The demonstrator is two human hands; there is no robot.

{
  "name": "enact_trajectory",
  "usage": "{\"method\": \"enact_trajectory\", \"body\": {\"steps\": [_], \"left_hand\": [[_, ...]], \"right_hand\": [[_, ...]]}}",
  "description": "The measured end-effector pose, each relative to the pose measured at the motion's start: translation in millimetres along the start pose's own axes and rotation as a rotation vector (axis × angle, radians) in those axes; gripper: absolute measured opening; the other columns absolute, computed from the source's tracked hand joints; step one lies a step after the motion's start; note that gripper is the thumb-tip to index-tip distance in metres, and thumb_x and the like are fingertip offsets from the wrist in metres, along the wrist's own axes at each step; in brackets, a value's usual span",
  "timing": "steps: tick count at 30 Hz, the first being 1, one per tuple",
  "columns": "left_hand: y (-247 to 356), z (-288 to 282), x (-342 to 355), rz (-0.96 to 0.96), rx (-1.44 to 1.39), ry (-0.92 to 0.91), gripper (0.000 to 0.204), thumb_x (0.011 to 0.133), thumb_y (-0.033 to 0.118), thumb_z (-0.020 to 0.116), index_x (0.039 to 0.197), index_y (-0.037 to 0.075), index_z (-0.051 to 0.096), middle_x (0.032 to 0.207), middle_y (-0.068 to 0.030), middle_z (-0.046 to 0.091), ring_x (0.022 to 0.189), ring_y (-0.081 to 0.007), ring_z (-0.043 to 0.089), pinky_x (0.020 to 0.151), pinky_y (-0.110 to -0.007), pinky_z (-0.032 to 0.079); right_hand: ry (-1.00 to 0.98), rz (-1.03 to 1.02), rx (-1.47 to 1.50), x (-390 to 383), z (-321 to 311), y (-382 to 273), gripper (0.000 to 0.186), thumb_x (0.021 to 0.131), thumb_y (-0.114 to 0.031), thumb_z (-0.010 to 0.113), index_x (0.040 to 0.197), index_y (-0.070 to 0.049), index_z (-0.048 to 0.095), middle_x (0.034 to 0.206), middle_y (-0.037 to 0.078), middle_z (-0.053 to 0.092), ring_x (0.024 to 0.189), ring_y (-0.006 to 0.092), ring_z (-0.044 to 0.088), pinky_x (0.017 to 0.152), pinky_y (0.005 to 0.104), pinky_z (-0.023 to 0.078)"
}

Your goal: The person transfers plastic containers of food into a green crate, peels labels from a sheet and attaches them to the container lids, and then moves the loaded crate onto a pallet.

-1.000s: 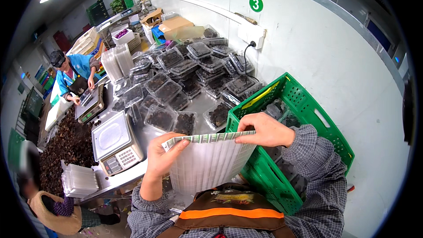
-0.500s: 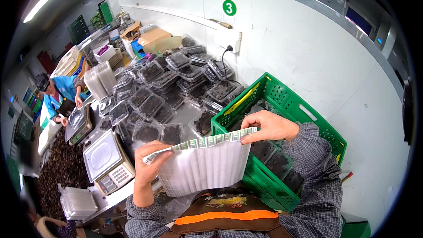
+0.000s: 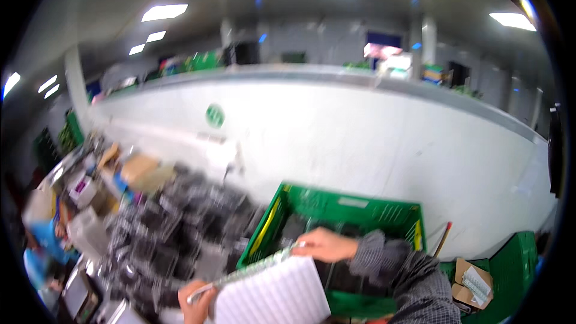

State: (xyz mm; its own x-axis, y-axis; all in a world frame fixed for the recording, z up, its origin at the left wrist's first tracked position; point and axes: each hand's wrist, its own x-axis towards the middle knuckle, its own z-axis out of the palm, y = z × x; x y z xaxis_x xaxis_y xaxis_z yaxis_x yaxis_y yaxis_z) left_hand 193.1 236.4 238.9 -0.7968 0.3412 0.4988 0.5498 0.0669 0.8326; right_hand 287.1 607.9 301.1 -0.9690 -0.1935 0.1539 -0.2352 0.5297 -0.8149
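Note:
Between my hands hangs a white sheet of labels [image 3: 273, 297], with a green-patterned strip along its top edge. My left hand [image 3: 197, 303] pinches that edge at its left end, low in the view. The other end is pinched by my right hand [image 3: 327, 245], in front of the green crate [image 3: 354, 201]. Dark-filled transparent plastic boxes lie inside the crate, partly hidden by my right hand and sleeve. Left of the crate, a blurred heap of similar transparent boxes [image 3: 180, 222] covers the table.
A white partition wall [image 3: 336, 132] stands behind the crate. On the right, another green crate [image 3: 516, 273] has an open cardboard box [image 3: 474, 285] with a white printed sheet beside it. A co-worker in blue [image 3: 45, 237] is at the far left, near a scale [image 3: 78, 291].
The view has swung up and to the right, bringing the right-hand crate and cardboard box into sight. Both hands keep hold of the label sheet, which now sits lower in the picture.

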Motion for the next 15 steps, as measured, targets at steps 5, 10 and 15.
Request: {"method": "enact_trajectory", "body": {"steps": [5,10,15], "left_hand": [[52.7,69.8,8.0,-0.180,-0.144,-0.095,0.009,0.081,0.003,0.065,0.082,-0.005,0.067,0.077,-0.0017,0.061,0.068,-0.0097,0.053,0.060,-0.026,0.042],[81.1,105.6,-20.3,-0.283,-0.152,-0.030,0.018,0.084,0.008,0.071,0.097,-0.004,0.069,0.086,-0.0056,0.068,0.076,-0.0142,0.059,0.069,-0.028,0.049],[149.4,139.6,-78.0,-0.422,-0.002,0.071,0.026,0.085,0.013,0.074,0.105,-0.001,0.064,0.100,-0.0094,0.067,0.090,-0.0189,0.062,0.080,-0.033,0.050]], "right_hand": [[0.147,0.082,0.165,-62.0,-33.3,18.0,0.036,0.095,-0.033,0.064,0.091,0.002,0.067,0.069,0.000,0.056,0.069,0.0057,0.047,0.062,0.0251,0.040],[0.204,-0.035,0.242,-115.4,-59.4,19.0,0.028,0.093,-0.028,0.067,0.098,0.000,0.068,0.080,-0.004,0.060,0.075,0.0037,0.049,0.065,0.0222,0.040],[0.105,-0.130,0.302,-166.7,-68.8,36.7,0.031,0.099,-0.031,0.059,0.097,-0.001,0.065,0.073,-0.006,0.048,0.069,0.0042,0.041,0.061,0.0227,0.035]]}}
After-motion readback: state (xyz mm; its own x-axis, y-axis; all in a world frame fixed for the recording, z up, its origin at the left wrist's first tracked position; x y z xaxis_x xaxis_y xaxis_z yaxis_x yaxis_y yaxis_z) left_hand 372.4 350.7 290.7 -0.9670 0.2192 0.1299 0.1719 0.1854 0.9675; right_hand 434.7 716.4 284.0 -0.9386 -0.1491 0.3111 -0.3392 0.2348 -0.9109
